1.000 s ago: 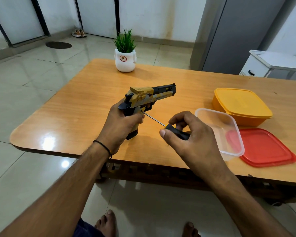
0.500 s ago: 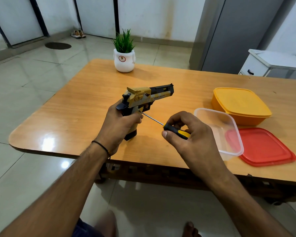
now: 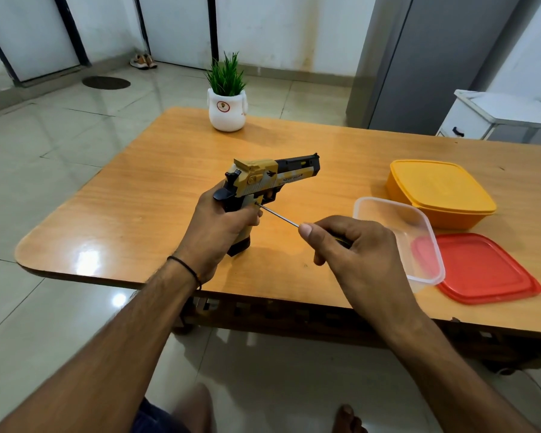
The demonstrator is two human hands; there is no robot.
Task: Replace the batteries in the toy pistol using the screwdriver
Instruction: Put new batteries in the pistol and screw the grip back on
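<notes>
A yellow and black toy pistol [image 3: 267, 178] stands upright above the wooden table [image 3: 144, 189], its barrel pointing right. My left hand [image 3: 219, 232] is wrapped around its grip, whose black base shows below my palm. My right hand [image 3: 353, 248] is closed on the screwdriver [image 3: 278, 216], hiding most of the handle. The thin metal shaft runs up and left from my fingers. Its tip rests against the side of the grip, just above my left thumb.
A clear plastic box [image 3: 400, 235] sits just right of my right hand. A red lid [image 3: 487, 270] lies beside it and a closed yellow box [image 3: 438, 192] behind. A potted plant [image 3: 227, 101] stands at the table's far edge. A grey cabinet [image 3: 425, 57] rises at the back right.
My right hand has turned on the screwdriver, so the black and yellow handle is now mostly covered by my fingers. The pistol and my left hand have hardly moved.
</notes>
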